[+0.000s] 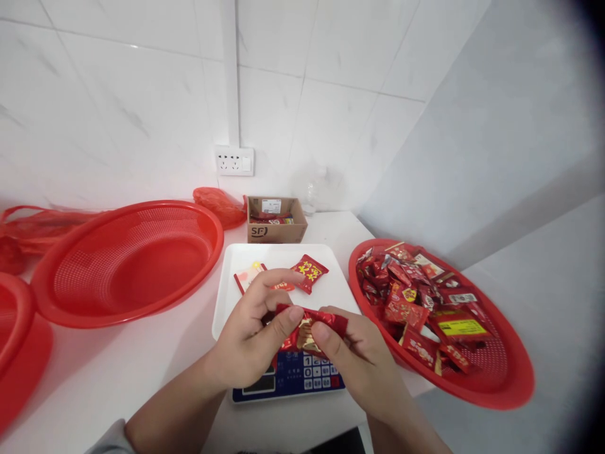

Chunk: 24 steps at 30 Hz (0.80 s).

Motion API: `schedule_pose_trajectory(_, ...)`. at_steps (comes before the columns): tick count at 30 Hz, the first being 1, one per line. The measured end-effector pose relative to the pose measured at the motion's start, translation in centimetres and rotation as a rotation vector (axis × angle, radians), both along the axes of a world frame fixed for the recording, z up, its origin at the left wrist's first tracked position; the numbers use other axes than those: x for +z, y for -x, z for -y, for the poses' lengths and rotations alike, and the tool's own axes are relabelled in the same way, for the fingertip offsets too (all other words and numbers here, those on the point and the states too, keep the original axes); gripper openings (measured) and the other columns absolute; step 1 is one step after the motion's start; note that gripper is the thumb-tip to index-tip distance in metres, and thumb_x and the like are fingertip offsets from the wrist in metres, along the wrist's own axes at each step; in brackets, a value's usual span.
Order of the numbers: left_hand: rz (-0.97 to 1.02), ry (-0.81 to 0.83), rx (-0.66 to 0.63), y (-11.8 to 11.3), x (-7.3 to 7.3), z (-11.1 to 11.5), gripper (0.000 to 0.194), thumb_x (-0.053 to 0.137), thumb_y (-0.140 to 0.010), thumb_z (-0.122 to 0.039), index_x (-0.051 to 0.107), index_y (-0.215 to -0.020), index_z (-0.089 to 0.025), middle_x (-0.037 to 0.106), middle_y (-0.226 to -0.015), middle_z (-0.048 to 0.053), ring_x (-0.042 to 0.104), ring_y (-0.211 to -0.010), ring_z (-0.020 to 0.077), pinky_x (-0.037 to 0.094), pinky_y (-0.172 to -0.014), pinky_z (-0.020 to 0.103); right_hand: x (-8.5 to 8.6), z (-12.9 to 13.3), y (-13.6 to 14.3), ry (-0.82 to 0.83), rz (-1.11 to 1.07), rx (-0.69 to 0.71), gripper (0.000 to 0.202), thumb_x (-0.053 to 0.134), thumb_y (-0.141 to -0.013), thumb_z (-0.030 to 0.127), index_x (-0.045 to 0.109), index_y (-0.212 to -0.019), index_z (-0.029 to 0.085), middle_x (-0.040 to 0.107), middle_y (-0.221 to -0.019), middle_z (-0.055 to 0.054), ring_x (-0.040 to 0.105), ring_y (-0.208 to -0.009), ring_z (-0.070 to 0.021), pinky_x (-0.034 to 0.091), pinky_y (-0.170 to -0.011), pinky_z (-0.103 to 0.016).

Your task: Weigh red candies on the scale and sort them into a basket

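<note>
My left hand (258, 334) and my right hand (354, 353) both grip a shiny red and gold packet (307, 334) between thumbs and fingers, above the front of a scale. The scale has a white tray (227, 284) and a blue keypad panel (293, 378). On the tray lie a red packet with yellow lettering (310, 272) and a pale packet with a red edge (246, 277), the latter partly behind my left hand. To the right, a red basket (513, 378) holds many red packets.
A large red basket (137, 265) is at the left, with another red basket (33, 353) at the left edge. Behind the scale stand a cardboard box (276, 233) with packets, a clear bottle (311, 192) and a red plastic bag (220, 205). A dark object (338, 441) shows at the bottom edge.
</note>
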<state>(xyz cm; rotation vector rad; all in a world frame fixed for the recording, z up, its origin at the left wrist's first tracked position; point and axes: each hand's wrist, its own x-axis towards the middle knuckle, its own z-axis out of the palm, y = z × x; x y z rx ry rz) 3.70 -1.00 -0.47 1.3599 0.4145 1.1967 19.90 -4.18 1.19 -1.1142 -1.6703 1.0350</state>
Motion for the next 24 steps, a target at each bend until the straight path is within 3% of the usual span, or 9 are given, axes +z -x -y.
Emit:
schedule_pose_trajectory(5, 0.027, 0.181, -0.117, 0.1, 0.2, -0.4, 0.023, 0.059, -0.095, -0.034, 0.056, -0.117, -0.028, 0.045, -0.061, -0.008, 0.035, -0.048, 0.0052, 0.032, -0.048, 0.015, -0.9, 0.0, -0.1, -0.134, 0.014, -0.078, 0.037, 0.049, -0.097, 0.037, 0.052, -0.065, 0.019, 0.049, -0.057, 0.004, 0.042, -0.052, -0.0098, 0.034, -0.050, -0.021)
schedule_pose_trajectory(9, 0.030, 0.152, -0.187, -0.1, 0.2, -0.5, 0.025, 0.060, -0.095, -0.030, 0.057, -0.120, -0.030, 0.048, -0.064, -0.008, 0.036, -0.046, 0.0029, 0.032, -0.045, 0.012, -1.3, -0.2, -0.1, -0.117, -0.001, -0.156, 0.040, 0.050, -0.096, 0.042, 0.054, -0.064, 0.018, 0.049, -0.057, 0.003, 0.042, -0.054, -0.0108, 0.034, -0.049, -0.022)
schedule_pose_trajectory(13, 0.097, 0.117, -0.154, -0.5, 0.2, -0.3, 0.026, 0.057, -0.097, -0.026, 0.058, -0.122, -0.033, 0.052, -0.068, -0.007, 0.035, -0.045, 0.0012, 0.029, -0.041, 0.009, -1.1, -0.3, 0.1, -0.038, -0.080, -0.131, 0.041, 0.049, -0.095, 0.049, 0.061, -0.070, 0.018, 0.051, -0.057, 0.003, 0.042, -0.052, -0.0105, 0.035, -0.048, -0.021)
schedule_pose_trajectory(19, 0.129, 0.160, -0.131, -0.7, 0.1, -0.5, 0.027, 0.060, -0.095, -0.032, 0.057, -0.122, -0.027, 0.052, -0.061, -0.007, 0.036, -0.041, 0.0019, 0.031, -0.038, 0.009, -0.9, -0.3, 0.1, -0.016, -0.080, -0.066, 0.045, 0.051, -0.094, 0.050, 0.054, -0.062, 0.018, 0.048, -0.052, 0.004, 0.042, -0.047, -0.0093, 0.033, -0.045, -0.020)
schedule_pose_trajectory(24, 0.146, 0.343, 0.076, -0.6, 0.4, -1.1, 0.027, 0.062, -0.091, -0.042, 0.059, -0.108, -0.021, 0.046, -0.049, -0.010, 0.030, -0.034, 0.0038, 0.027, -0.031, 0.010, -0.9, 0.1, -0.1, 0.042, -0.060, -0.226, 0.047, 0.054, -0.089, 0.056, 0.053, -0.060, 0.019, 0.051, -0.051, 0.002, 0.045, -0.048, -0.0114, 0.033, -0.047, -0.023)
